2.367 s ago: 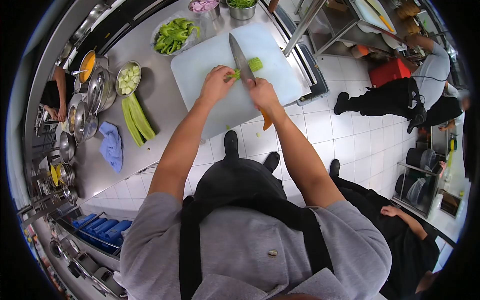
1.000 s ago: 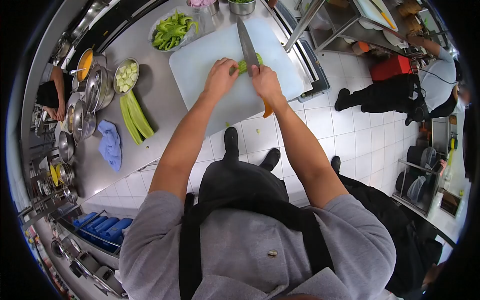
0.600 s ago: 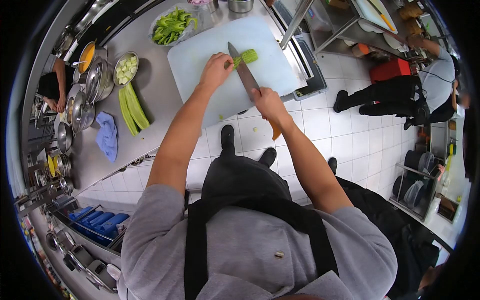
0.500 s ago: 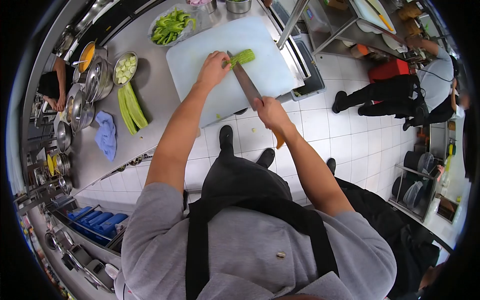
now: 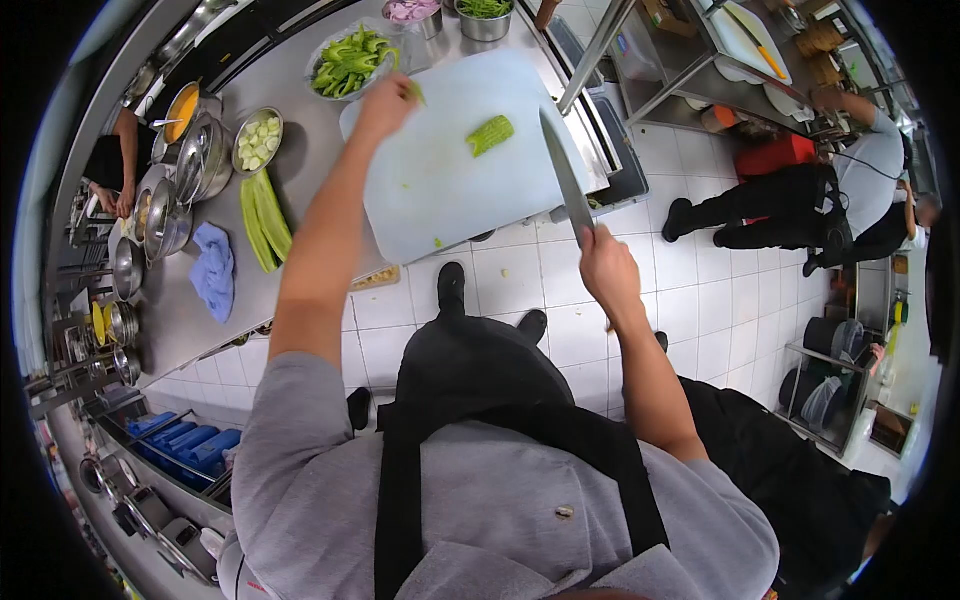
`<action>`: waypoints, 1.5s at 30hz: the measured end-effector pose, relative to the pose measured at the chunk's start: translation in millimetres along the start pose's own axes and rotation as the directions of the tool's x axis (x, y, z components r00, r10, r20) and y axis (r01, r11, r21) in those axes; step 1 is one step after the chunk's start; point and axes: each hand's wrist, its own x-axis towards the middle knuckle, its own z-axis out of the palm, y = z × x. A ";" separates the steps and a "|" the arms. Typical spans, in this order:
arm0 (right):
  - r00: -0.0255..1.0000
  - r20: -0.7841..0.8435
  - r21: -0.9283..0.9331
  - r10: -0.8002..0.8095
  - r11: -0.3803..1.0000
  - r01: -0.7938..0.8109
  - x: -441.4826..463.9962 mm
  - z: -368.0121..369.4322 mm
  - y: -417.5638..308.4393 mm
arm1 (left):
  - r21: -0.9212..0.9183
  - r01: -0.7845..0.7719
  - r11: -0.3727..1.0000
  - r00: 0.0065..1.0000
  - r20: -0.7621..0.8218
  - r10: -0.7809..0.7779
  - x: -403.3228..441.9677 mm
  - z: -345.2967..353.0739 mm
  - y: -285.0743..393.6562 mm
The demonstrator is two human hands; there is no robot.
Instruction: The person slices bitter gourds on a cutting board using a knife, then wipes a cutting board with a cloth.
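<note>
My left hand is closed on small green slices over the upper left of the white cutting board, close to a bag of green strips. Closed around a handle, my right hand holds a large knife beyond the board's right side, blade pointing up and away. A short piece of green vegetable lies alone on the board, touched by neither hand. Tiny green scraps dot the board.
Left of the board are a bowl of pale green chunks, long green vegetable lengths, a blue cloth and metal bowls. Metal containers stand behind. Co-workers are at the right and far left; a metal rack stands right.
My left hand has left the vegetable piece and moved up and left with slices in its fingers. My right hand has drawn the knife off the board to the right.
</note>
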 end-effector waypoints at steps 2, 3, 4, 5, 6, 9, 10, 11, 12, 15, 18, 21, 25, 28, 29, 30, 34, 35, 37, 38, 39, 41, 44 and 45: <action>0.997 -0.069 0.163 -0.046 0.985 0.056 31.5 6.3 -28.6 | 0.042 -0.001 0.999 0.983 -0.185 0.009 12.1 -28.8 4.7; 0.993 -0.088 0.235 -0.078 0.967 0.097 50.9 10.8 -43.3 | 0.252 -0.053 0.966 0.901 -0.406 0.155 8.7 -37.0 11.8; 0.994 -0.075 0.268 -0.082 0.958 0.099 73.1 17.3 -57.1 | 0.455 -0.045 0.889 0.756 -0.567 0.328 7.8 -40.0 15.5; 0.995 -0.061 0.303 -0.084 0.948 0.099 94.5 26.1 -69.2 | 0.281 -0.177 0.943 0.866 -0.411 0.285 8.4 -22.5 7.6; 0.997 -0.021 0.350 -0.068 0.934 0.071 114.9 35.4 -79.5 | 0.074 -0.263 0.962 0.935 -0.226 0.273 8.4 1.5 0.3; 0.998 0.029 0.359 -0.057 0.932 0.043 146.5 48.0 -99.6 | -0.076 -0.373 0.925 0.927 0.025 0.375 -49.0 62.2 42.2; 0.997 0.035 0.318 -0.064 0.947 0.050 151.1 49.7 -102.6 | -0.048 -0.386 0.921 0.922 0.018 0.388 -58.4 77.2 49.6; 0.997 0.040 0.319 -0.061 0.947 0.045 153.7 52.5 -102.7 | -0.050 -0.384 0.922 0.923 0.023 0.385 -64.0 90.0 50.2; 0.997 0.063 0.350 -0.043 0.937 0.018 155.3 54.9 -101.6 | -0.057 -0.356 0.933 0.934 -0.040 0.354 -69.3 100.1 51.7; 0.994 0.100 0.378 -0.032 0.926 -0.008 150.4 62.1 -98.5 | -0.118 -0.287 0.951 0.956 -0.103 0.276 -74.5 111.5 49.7; 0.987 0.154 0.380 -0.036 0.925 -0.026 132.6 51.3 -98.9 | -0.141 -0.270 0.953 0.960 -0.110 0.256 -73.7 110.9 49.9; 0.988 0.098 0.359 -0.117 0.930 0.074 131.9 71.8 -78.5 | -0.089 -0.307 0.948 0.945 -0.145 0.292 -74.1 112.8 48.8; 0.974 0.179 0.395 -0.136 0.917 0.055 102.9 46.8 -73.3 | -0.064 -0.327 0.943 0.932 -0.187 0.310 -74.7 113.9 50.2; 0.955 0.254 0.377 -0.155 0.925 0.050 79.3 38.0 -55.4 | -0.107 -0.294 0.950 0.947 -0.166 0.274 -73.2 116.2 48.0; 0.955 0.252 0.378 -0.155 0.924 0.051 68.4 34.6 -48.2 | -0.106 -0.296 0.949 0.947 -0.167 0.276 -73.7 115.3 47.9; 0.948 0.266 0.372 -0.173 0.926 0.065 56.6 28.2 -41.7 | -0.112 -0.261 0.959 0.961 -0.129 0.246 -73.9 111.3 51.2; 0.908 0.394 0.164 -0.141 0.983 0.081 8.9 -26.8 -20.9 | 0.094 -0.338 0.936 0.890 -0.292 0.351 -65.3 120.0 42.6; 0.902 0.418 0.092 -0.106 0.993 0.074 -6.8 -44.6 -16.6 | 0.093 -0.340 0.936 0.889 -0.294 0.352 -63.6 118.2 42.2; 0.936 0.246 0.025 -0.251 0.967 0.253 -29.7 -49.7 12.0 | 0.177 -0.291 0.940 0.937 -0.145 0.317 -58.4 110.4 41.0; 0.936 0.243 0.025 -0.256 0.966 0.258 -36.6 -43.8 12.9 | 0.179 -0.291 0.940 0.936 -0.150 0.318 -52.7 103.6 39.4; 0.986 0.132 -0.021 -0.101 0.994 0.105 -41.8 -36.3 12.9 | 0.125 -0.249 0.960 0.964 -0.060 0.258 -46.7 95.2 37.7; 0.998 0.016 -0.044 0.059 0.997 -0.058 -38.6 -17.3 17.1 | 0.064 -0.211 0.975 0.977 -0.026 0.213 -33.6 67.1 37.7; 0.994 0.072 -0.031 0.077 0.997 -0.075 -19.5 -1.8 17.0 | 0.249 -0.185 0.951 0.916 -0.307 0.258 21.4 13.1 12.7; 0.995 0.070 -0.029 0.077 0.997 -0.075 -10.3 0.0 9.2 | 0.250 -0.187 0.950 0.915 -0.307 0.261 24.1 1.8 18.2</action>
